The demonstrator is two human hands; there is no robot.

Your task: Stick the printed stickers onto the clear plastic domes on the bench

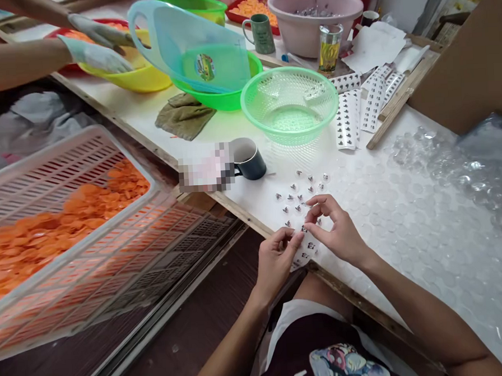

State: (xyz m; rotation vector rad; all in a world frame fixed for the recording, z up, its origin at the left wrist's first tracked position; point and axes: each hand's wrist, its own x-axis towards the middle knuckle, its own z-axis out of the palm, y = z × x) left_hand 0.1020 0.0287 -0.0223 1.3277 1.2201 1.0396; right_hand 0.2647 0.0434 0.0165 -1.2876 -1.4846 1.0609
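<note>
A small sheet of printed stickers (311, 246) hangs over the front edge of the table, and my left hand (277, 257) pinches its upper part between thumb and fingers. Close above it, my right hand (335, 228) has its thumb and index finger drawn together around a tiny dark-printed sticker (304, 228); whether that sticker is still joined to the sheet is hard to see. Just beyond my fingers lie several clear round discs (291, 197), each bearing a small dark printed mark. Plain clear discs (387, 225) cover the table to my right.
A dark mug (249, 161) and green strainer basket (289, 104) stand ahead. More sticker sheets (348, 121) lie near a wooden strip (402, 99). At left is a white crate (145, 188) of orange discs. A co-worker's gloved hands (96, 50) reach over a yellow basin (152, 75).
</note>
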